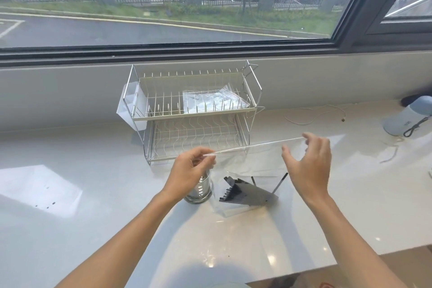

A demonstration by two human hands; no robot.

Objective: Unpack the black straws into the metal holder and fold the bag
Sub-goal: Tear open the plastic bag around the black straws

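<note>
A clear plastic bag (247,159) hangs stretched between my two hands above the white counter. My left hand (189,170) pinches its top edge at the left. At the right end, my right hand (308,161) grips the same edge with thumb and fingers. A bundle of black straws (245,195) lies in the bag's lower part, resting on the counter, with a few straw ends sticking up. The perforated metal holder (198,190) stands upright just below my left hand, which partly hides it. I cannot see inside the holder.
A two-tier wire dish rack (194,110) stands behind the bag, with a plastic sheet on its top shelf. A white sheet (39,187) lies at the left. A pale blue appliance (409,119) and a thin cord (313,117) sit at the right, below the window.
</note>
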